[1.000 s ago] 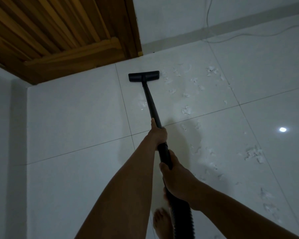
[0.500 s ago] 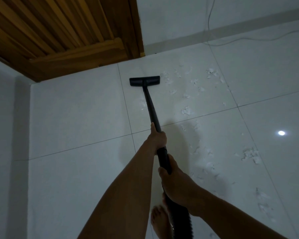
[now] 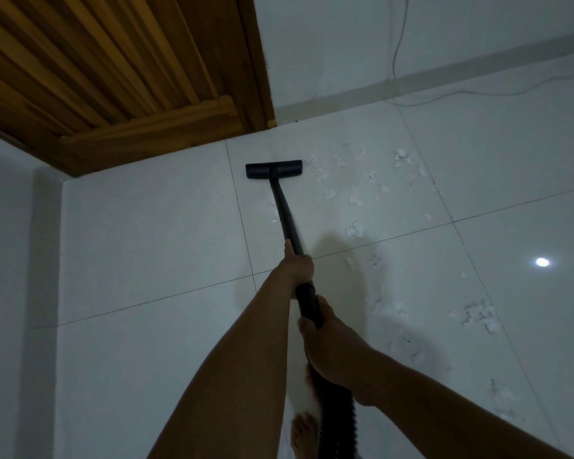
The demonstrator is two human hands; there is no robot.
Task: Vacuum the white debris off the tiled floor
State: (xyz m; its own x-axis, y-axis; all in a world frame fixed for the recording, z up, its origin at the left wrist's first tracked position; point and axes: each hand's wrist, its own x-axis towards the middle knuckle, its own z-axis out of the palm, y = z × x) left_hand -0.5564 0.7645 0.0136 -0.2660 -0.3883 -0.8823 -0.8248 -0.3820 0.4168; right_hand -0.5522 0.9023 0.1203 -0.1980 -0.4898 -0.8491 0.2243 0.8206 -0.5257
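Observation:
A black vacuum wand (image 3: pixel 285 213) runs from my hands out to its flat floor head (image 3: pixel 273 169), which rests on the white tiled floor (image 3: pixel 153 226) near the door. My left hand (image 3: pixel 297 268) is closed around the wand higher up. My right hand (image 3: pixel 328 342) grips it lower, where the ribbed hose (image 3: pixel 337 415) begins. White debris (image 3: pixel 355 200) lies scattered right of the head, with more scraps (image 3: pixel 481 314) on the tile to my right.
A wooden slatted door (image 3: pixel 113 77) in its frame stands at the upper left. A thin cable (image 3: pixel 478 92) hangs down the white wall and trails along the floor at the back right. My bare foot (image 3: pixel 304 435) is under the hose. A lamp reflection (image 3: pixel 542 262) glints on the right tile.
The floor head has slid a little towards me, away from the door, and both hands came back with the wand. The debris right of it lies as before.

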